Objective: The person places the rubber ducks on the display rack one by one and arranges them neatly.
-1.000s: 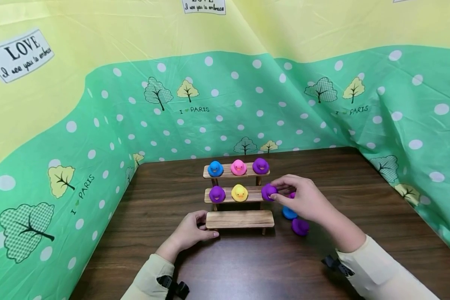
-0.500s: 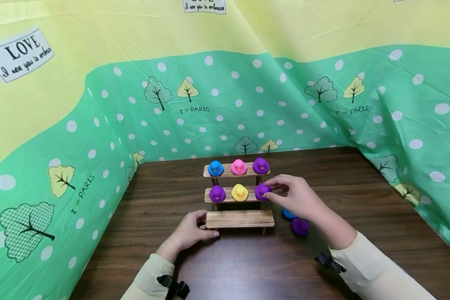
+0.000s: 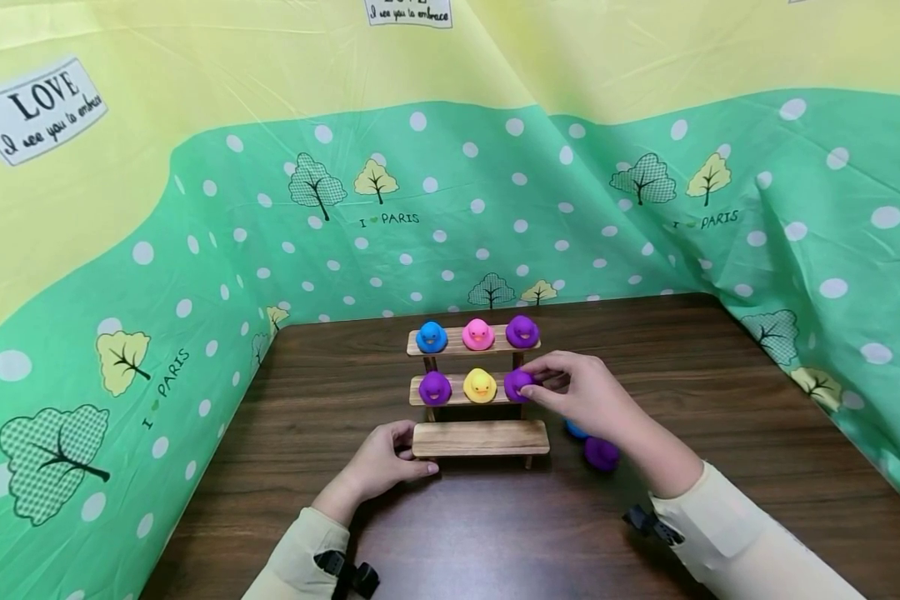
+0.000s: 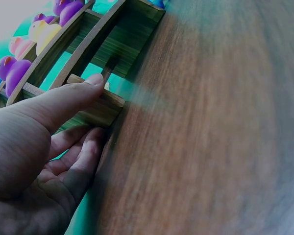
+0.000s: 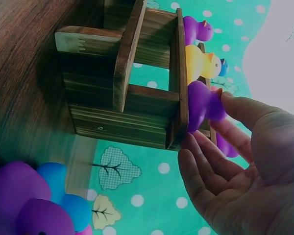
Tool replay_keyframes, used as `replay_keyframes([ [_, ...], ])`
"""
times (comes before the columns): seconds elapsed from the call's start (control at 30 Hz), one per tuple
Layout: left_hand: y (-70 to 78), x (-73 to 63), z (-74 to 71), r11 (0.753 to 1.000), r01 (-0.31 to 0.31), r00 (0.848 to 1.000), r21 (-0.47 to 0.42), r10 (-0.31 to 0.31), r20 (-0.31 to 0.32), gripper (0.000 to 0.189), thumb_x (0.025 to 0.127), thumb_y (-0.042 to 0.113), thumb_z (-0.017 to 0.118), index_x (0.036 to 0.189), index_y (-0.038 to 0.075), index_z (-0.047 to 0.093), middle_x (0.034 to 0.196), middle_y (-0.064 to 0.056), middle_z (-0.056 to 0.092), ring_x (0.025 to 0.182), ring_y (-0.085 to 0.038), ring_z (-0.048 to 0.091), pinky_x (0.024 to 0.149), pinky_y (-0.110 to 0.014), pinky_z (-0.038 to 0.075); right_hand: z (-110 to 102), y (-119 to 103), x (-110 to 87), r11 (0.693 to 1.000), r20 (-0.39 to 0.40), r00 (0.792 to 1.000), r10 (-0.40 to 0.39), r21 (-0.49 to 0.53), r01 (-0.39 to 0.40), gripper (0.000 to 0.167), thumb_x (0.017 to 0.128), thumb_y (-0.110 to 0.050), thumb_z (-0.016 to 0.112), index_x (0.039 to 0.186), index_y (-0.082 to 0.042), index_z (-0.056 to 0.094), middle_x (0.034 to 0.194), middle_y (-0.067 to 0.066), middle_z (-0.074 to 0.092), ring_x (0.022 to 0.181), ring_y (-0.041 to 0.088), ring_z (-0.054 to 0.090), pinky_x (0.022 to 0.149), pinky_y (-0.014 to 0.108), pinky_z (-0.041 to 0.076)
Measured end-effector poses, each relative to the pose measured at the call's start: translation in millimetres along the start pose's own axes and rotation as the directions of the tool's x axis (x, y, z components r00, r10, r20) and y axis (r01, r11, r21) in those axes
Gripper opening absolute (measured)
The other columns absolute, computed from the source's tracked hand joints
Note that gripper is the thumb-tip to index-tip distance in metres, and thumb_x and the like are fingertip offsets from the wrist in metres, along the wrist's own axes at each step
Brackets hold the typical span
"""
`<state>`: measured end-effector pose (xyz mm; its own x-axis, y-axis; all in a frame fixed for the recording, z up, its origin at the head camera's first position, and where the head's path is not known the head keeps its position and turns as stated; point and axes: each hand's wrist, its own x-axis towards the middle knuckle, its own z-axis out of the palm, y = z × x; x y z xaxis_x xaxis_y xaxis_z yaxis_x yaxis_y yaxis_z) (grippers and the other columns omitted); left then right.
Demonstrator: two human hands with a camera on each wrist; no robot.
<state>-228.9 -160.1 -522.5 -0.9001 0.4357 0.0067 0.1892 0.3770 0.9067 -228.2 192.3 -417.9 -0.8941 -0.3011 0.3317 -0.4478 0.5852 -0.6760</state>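
Observation:
A three-tier wooden shelf (image 3: 480, 439) stands on the table, its lowest tier bare. My left hand (image 3: 381, 460) grips its lower left end; in the left wrist view the thumb (image 4: 83, 90) lies on a wooden side piece, with fingers curled below. At the right end of the middle tier, my right hand (image 3: 585, 390) pinches a purple rubber duck (image 5: 198, 105) between thumb and fingers. That tier also bears a purple duck (image 3: 435, 388) at left and a yellow duck (image 3: 480, 386) in the middle. On the top tier sit blue (image 3: 431, 337), pink (image 3: 478, 334) and purple ducks (image 3: 522, 332).
Right of the shelf, a loose purple duck (image 3: 602, 454) and a blue duck (image 3: 576, 429), partly behind my right hand, rest on the dark wooden table (image 3: 495, 533). A bit of pink shows beside them in the right wrist view. Patterned green-and-yellow cloth (image 3: 450, 208) encloses the table's back and sides.
My right hand has slid left with the purple duck, which now sits in from the middle tier's right end. My left hand and the shelf have stayed put.

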Motion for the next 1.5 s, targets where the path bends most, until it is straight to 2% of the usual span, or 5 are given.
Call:
replay_keyframes([
  [0.73,-1.8,0.1,1.1,0.999,-0.004,1.000,-0.047,0.003,-0.002,0.051,0.081,0.012,0.093,0.125,0.001,0.068,0.109,-0.005,0.072,0.101,-0.015,0.068,0.087,-0.026,0.057,-1,3,-2.3,1.000,0.005,1.000,0.020,-0.006,-0.020,0.022,0.094,-0.020,0.083,0.115,-0.017,0.078,0.110,-0.002,0.073,0.093,0.016,0.071,0.079,0.032,0.061],
  [0.9,-2.4,-0.1,1.3,0.999,-0.003,1.000,-0.050,0.003,-0.001,0.052,0.081,0.011,0.093,0.125,0.001,0.068,0.109,-0.005,0.072,0.101,-0.015,0.068,0.087,-0.026,0.057,-6,7,-4.2,1.000,-0.010,1.000,0.030,0.000,-0.030,0.024,0.094,-0.018,0.082,0.117,-0.014,0.077,0.111,0.002,0.074,0.093,0.018,0.072,0.079,0.034,0.060],
  [1.33,-2.0,0.4,1.5,0.998,-0.005,1.000,-0.066,0.005,0.002,0.051,0.081,0.010,0.092,0.124,0.000,0.067,0.109,-0.006,0.072,0.101,-0.016,0.069,0.087,-0.027,0.058,-26,42,-12.6,0.992,-0.037,0.994,0.101,-0.070,-0.103,0.026,0.097,-0.027,0.079,0.119,-0.014,0.076,0.110,0.005,0.076,0.094,0.024,0.073,0.081,0.043,0.061],
  [1.5,-2.6,0.9,1.7,0.998,-0.006,1.000,-0.069,0.007,0.002,0.051,0.081,0.010,0.092,0.124,0.000,0.067,0.109,-0.006,0.072,0.102,-0.016,0.069,0.088,-0.027,0.058,-32,61,-14.3,0.986,-0.024,0.988,0.152,-0.070,-0.154,0.028,0.098,-0.027,0.078,0.121,-0.012,0.075,0.108,0.006,0.077,0.094,0.027,0.074,0.079,0.041,0.062],
])
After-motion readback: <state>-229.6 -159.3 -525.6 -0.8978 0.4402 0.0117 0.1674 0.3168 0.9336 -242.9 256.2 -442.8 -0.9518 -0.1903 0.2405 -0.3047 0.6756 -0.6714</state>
